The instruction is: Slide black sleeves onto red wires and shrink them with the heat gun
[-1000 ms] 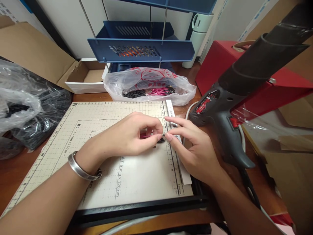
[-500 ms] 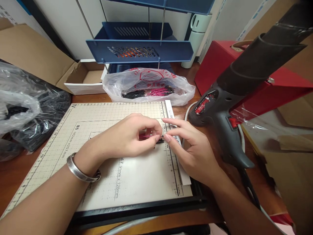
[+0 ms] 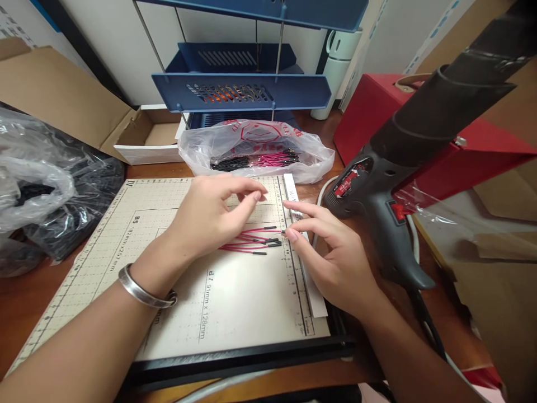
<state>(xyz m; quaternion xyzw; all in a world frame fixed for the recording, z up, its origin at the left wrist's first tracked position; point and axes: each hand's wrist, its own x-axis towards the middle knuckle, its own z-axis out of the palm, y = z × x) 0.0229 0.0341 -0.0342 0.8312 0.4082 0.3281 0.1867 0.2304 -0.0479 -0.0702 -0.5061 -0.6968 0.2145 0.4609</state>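
Gridded board (image 3: 247, 308) lies flat on the bench (image 3: 17, 319). Right hand (image 3: 331, 252): thumb and index pinching the black tip of one red wire (image 3: 268, 230). Left hand (image 3: 213, 210): loosely curled, nothing visible in its grip, over the loose wires (image 3: 251, 240) fanned across the board, black tips rightward. Beyond: plastic bag (image 3: 201, 140) holding bundled leads (image 3: 277, 159); behind it, blue rack (image 3: 176, 92).

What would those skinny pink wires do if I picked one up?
The pink wires would probably flop a little, since they look thin and slightly curved. Each is likely light, being so slim. The black ends, which look straight and thicker, might stay stiffer.
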